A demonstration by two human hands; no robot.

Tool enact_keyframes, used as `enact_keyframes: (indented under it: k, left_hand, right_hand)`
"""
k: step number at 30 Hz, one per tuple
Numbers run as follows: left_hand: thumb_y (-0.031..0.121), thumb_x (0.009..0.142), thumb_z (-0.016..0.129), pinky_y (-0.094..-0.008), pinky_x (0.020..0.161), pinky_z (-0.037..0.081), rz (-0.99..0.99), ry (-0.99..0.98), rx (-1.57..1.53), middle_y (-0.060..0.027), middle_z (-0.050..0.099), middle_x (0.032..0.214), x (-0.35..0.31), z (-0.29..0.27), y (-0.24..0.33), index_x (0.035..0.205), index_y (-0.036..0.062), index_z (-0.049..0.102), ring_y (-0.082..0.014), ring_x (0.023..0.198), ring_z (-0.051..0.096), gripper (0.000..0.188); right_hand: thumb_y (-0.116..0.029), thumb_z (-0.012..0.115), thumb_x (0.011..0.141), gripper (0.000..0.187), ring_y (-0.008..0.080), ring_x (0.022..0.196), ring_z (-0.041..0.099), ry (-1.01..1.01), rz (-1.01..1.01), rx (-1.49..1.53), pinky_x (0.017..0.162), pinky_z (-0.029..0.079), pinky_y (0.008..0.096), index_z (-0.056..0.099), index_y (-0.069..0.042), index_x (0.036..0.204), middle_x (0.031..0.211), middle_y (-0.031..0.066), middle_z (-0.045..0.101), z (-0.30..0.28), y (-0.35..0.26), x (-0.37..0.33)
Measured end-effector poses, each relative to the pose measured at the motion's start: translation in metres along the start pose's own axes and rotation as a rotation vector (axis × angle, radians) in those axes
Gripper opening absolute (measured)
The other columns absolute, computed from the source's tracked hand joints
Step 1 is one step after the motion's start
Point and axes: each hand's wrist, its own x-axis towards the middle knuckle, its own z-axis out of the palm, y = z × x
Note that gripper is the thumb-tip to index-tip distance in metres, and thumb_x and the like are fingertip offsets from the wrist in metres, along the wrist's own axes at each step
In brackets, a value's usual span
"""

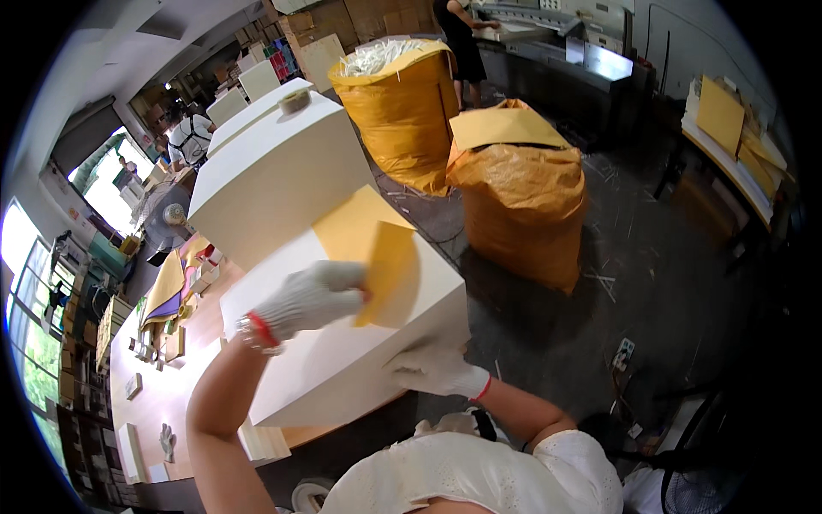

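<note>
Well, left hand (321,295) holds yellow card (390,272) — right hand (441,368), opened, touches white stack (347,368).

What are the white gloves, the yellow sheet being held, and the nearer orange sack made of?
Gloves: matte knitted fabric, perhaps cotton; ribbing shows at the left one's cuff.
Yellow sheet: probably paper or thin card, being flat and straight-edged; blur hides its finish.
Nearer orange sack: likely plastic, perhaps woven, judging by its crinkled, slightly shiny wall.
</note>
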Motion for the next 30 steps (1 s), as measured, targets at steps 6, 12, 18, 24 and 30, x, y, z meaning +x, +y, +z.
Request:
enact_keyframes:
  k: [6, 12, 18, 24, 30]
  left_hand:
    - [0.013, 0.084, 0.053, -0.0261, 0.040, 0.040, -0.311, 0.555, -0.570, 0.0008, 0.052, 0.058, -0.097, -0.076, -0.235, 0.085, 0.0055, 0.063, -0.0107, 0.044, 0.051, 0.012]
    - [0.019, 0.084, 0.051, -0.0342, 0.041, 0.038, -0.678, 0.847, -0.203, -0.0088, 0.055, 0.055, -0.142, -0.065, -0.415, 0.070, 0.0059, 0.058, -0.0196, 0.044, 0.054, 0.020]
    - [0.023, 0.084, 0.057, -0.0381, 0.045, 0.042, -0.561, 0.935, -0.443, -0.0093, 0.057, 0.057, -0.082, -0.023, -0.544, 0.071, 0.0049, 0.061, -0.0214, 0.046, 0.054, 0.023]
    - [0.028, 0.094, 0.057, -0.0297, 0.033, 0.036, -0.525, 0.855, -0.466, 0.0007, 0.042, 0.055, -0.039, -0.005, -0.543, 0.075, 0.0120, 0.048, -0.0120, 0.039, 0.045, 0.026]
    - [0.022, 0.098, 0.054, -0.0203, 0.053, 0.039, -0.028, 0.874, -0.414, 0.0039, 0.055, 0.078, -0.102, -0.087, -0.301, 0.099, 0.0082, 0.059, -0.0036, 0.060, 0.047, 0.014]
  right_hand:
    - [-0.033, 0.058, 0.093, 0.031, 0.0301, 0.091, 0.067, -0.029, -0.036, -0.065, 0.081, 0.052, 0.0376, 0.070, -0.009, 0.109, 0.103, 0.0123, 0.070, 0.012, 0.000, 0.010]
    - [-0.034, 0.069, 0.087, 0.028, 0.0272, 0.082, 0.070, 0.054, 0.264, -0.020, 0.074, 0.054, 0.0333, 0.074, -0.009, 0.099, 0.090, 0.0100, 0.073, 0.017, -0.009, 0.004]
    - [-0.032, 0.070, 0.086, 0.028, 0.0272, 0.090, 0.069, 0.033, 0.277, 0.023, 0.080, 0.052, 0.0346, 0.074, -0.009, 0.102, 0.098, 0.0117, 0.072, 0.021, -0.011, 0.007]
    - [-0.042, 0.063, 0.089, 0.035, 0.0257, 0.093, 0.068, 0.036, 0.384, -0.052, 0.082, 0.052, 0.0344, 0.072, -0.014, 0.108, 0.099, 0.0097, 0.071, 0.023, -0.020, 0.007]
    - [-0.040, 0.062, 0.090, 0.033, 0.0245, 0.095, 0.066, 0.101, 0.270, 0.102, 0.084, 0.050, 0.0332, 0.071, -0.013, 0.106, 0.102, 0.0085, 0.070, -0.005, -0.026, -0.009]
